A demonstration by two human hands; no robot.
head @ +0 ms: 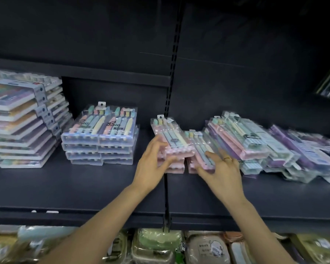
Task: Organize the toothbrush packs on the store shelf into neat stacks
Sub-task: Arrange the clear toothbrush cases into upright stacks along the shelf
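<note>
While tidy stacks [99, 136] sit at the shelf's [84, 187] left, the left hand [152, 162] grips a pink toothbrush pack [171, 140] mid-shelf; the right hand [221, 168] holds its neighbour [200, 149]. Light, stiff, slippery plastic: best held by the edges.

Bare forearms, no sleeves; gold ring [227, 159] on right hand [220, 169].
</note>
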